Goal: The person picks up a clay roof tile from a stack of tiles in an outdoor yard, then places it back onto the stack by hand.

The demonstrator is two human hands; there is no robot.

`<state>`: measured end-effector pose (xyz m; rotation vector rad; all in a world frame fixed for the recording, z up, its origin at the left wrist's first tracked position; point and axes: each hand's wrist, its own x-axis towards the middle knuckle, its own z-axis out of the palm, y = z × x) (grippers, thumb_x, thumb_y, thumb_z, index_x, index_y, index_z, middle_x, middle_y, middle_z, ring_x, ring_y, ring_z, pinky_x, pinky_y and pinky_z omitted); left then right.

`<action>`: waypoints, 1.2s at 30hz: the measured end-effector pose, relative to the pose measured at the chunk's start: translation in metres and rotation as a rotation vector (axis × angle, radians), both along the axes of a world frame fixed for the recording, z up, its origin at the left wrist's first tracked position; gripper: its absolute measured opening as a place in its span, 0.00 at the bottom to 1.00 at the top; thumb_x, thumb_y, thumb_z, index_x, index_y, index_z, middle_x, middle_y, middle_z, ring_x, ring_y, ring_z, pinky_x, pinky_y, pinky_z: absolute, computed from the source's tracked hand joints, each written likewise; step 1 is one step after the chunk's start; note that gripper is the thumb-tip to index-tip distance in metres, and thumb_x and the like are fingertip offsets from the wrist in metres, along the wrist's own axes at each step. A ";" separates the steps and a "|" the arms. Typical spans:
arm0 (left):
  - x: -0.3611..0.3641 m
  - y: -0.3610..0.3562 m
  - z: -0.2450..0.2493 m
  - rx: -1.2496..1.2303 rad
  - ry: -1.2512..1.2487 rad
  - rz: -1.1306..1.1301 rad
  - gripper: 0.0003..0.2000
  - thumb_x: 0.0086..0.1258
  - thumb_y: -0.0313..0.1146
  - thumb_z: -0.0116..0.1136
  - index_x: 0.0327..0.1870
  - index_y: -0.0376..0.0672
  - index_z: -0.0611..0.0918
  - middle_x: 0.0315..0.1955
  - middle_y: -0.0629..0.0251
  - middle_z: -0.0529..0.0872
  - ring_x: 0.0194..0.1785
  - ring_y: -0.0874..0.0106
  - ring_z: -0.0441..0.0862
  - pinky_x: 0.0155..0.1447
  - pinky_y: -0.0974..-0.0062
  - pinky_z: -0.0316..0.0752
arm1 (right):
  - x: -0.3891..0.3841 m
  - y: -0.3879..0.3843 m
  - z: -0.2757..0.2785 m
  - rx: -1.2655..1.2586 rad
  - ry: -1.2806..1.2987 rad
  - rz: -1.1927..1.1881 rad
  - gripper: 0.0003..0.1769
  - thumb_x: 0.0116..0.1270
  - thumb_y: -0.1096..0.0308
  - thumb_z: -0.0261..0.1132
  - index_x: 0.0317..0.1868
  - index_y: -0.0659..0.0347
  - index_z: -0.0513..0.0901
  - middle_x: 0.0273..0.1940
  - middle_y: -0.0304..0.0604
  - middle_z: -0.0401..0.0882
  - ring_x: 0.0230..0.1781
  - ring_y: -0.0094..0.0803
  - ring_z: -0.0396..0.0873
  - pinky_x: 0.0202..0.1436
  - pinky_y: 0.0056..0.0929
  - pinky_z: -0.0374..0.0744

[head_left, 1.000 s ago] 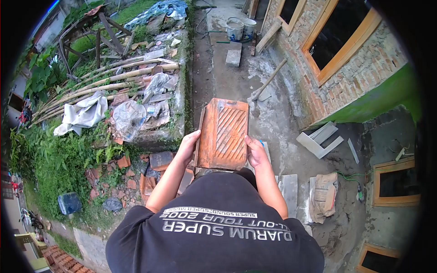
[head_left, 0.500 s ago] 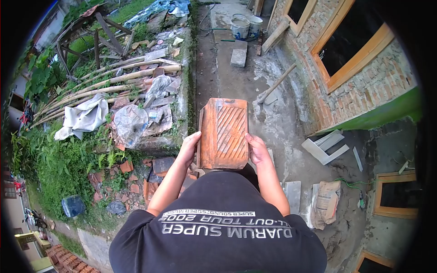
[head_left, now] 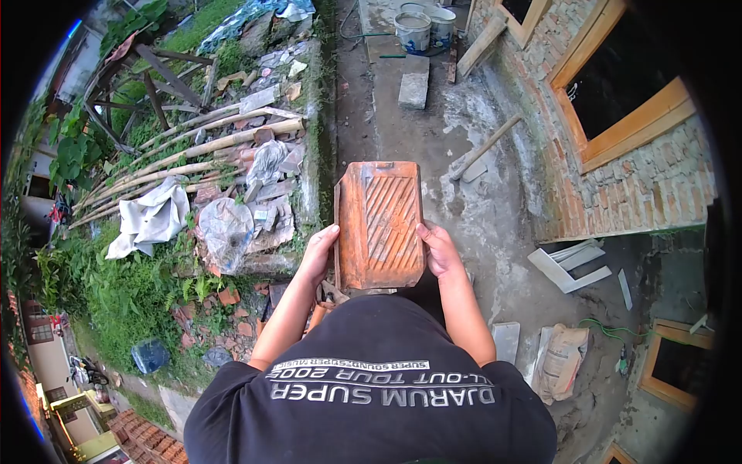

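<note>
Held in front of my body is an orange clay roof tile [head_left: 380,226] with slanting ridges on its face and dark stains along its edges. My left hand [head_left: 318,251] grips the tile's left edge, thumb in front and the other fingers hidden behind it. On the opposite edge, my right hand [head_left: 439,249] closes in the same way near the middle of that side. Beneath the tile is my dark T-shirt [head_left: 371,387] with pale lettering.
A concrete path runs ahead, with a grey block [head_left: 414,83], buckets [head_left: 413,32] and a long-handled tool [head_left: 487,147]. Bamboo poles [head_left: 193,151] and rubble lie left. On the right are a brick wall [head_left: 618,189], white frame pieces [head_left: 570,267] and a paper sack [head_left: 561,363].
The surroundings have shifted and turned slightly in view as I move. Both hands keep hold of the roof tile, which stays almost in the same place before me.
</note>
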<state>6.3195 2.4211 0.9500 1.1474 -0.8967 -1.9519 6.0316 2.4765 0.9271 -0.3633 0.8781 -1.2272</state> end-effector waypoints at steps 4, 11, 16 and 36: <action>-0.047 -0.051 0.009 0.055 0.036 -0.006 0.18 0.80 0.40 0.49 0.58 0.34 0.79 0.54 0.59 0.85 0.57 0.72 0.82 0.65 0.71 0.73 | -0.047 -0.052 0.009 0.038 -0.044 -0.001 0.31 0.69 0.56 0.69 0.60 0.74 0.75 0.54 0.50 0.82 0.54 0.33 0.82 0.59 0.30 0.78; -0.115 -0.126 0.031 0.096 0.060 0.003 0.20 0.80 0.42 0.49 0.60 0.34 0.78 0.55 0.58 0.84 0.58 0.69 0.82 0.65 0.69 0.74 | -0.117 -0.124 0.039 0.046 -0.048 -0.008 0.29 0.71 0.58 0.68 0.61 0.74 0.75 0.56 0.50 0.82 0.54 0.34 0.82 0.60 0.32 0.78; -0.151 -0.166 0.042 0.034 0.078 -0.023 0.20 0.79 0.43 0.51 0.58 0.35 0.80 0.52 0.60 0.86 0.54 0.72 0.83 0.62 0.71 0.75 | -0.148 -0.157 0.049 -0.035 -0.017 -0.039 0.29 0.71 0.57 0.67 0.62 0.72 0.75 0.57 0.49 0.81 0.55 0.34 0.81 0.62 0.32 0.77; -0.265 -0.401 0.006 -0.077 0.077 -0.168 0.22 0.79 0.48 0.53 0.59 0.36 0.81 0.50 0.66 0.86 0.54 0.76 0.80 0.63 0.73 0.71 | -0.246 -0.349 0.042 -0.039 0.105 -0.192 0.31 0.73 0.59 0.65 0.66 0.76 0.70 0.62 0.52 0.77 0.61 0.37 0.77 0.66 0.33 0.73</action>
